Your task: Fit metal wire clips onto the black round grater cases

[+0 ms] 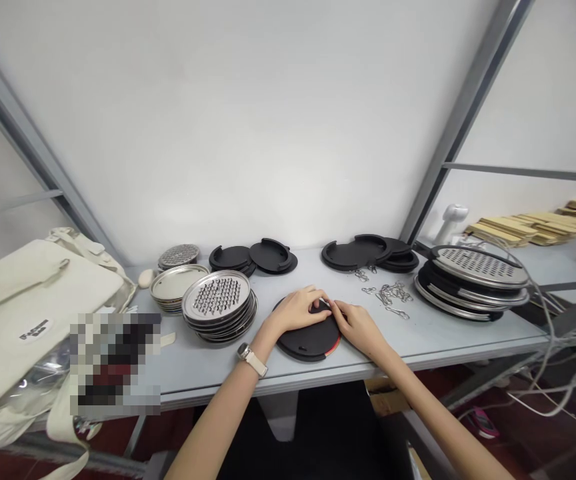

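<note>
A black round plastic disc (303, 341) lies flat near the front edge of the table, with a small slot in its face and a red-orange strip at its right rim. My left hand (301, 310) rests over its far side, fingers curled toward the upper right rim. My right hand (361, 327) grips the right rim, its fingertips meeting those of the left. What the fingertips pinch there is hidden. Left of the disc stands a stack of round metal graters (219, 300). Several small metal clips (393, 293) lie loose to the right.
Black round trays (271, 255) and more black trays (358, 252) are stacked along the wall. Round metal plates (179, 283) stand at left, beside a cream bag (43, 293). At right are larger graters (478, 267), white cables (548, 320) and wooden pieces (533, 227).
</note>
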The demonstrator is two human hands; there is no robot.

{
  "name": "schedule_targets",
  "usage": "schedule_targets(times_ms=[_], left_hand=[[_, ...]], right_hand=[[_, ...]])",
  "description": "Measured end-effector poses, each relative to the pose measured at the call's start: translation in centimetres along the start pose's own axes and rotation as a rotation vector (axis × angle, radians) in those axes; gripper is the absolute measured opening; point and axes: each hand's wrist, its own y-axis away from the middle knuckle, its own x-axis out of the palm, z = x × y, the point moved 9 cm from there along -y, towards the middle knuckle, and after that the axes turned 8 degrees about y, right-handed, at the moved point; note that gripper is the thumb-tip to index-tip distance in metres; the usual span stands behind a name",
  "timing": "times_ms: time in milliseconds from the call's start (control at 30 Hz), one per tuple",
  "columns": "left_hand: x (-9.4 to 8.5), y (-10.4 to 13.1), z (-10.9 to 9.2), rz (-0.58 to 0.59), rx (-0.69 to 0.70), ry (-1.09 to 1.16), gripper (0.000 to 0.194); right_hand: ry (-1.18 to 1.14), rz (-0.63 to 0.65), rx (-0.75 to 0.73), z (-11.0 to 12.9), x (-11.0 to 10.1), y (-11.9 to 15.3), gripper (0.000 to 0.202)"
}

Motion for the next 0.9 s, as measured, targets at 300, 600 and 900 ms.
schedule_targets(times_ms=[300, 600, 900], left_hand=[[0.03, 0.06, 0.06, 0.020, -0.013, 0.009, 0.018], [0.05, -0.03, 0.05, 0.026, -0.032, 0.006, 0.018], [0.03, 0.00, 0.18, 0.015, -0.035, 0.007, 0.017]], right_hand=[[-0.001, 0.005, -0.007, 0.33, -0.20, 0.01, 0.041], [0.008, -0.005, -0.009, 0.10, -0.11, -0.04, 0.041], [0.032, 0.018, -0.001, -0.12, 0.04, -0.59, 0.040]])
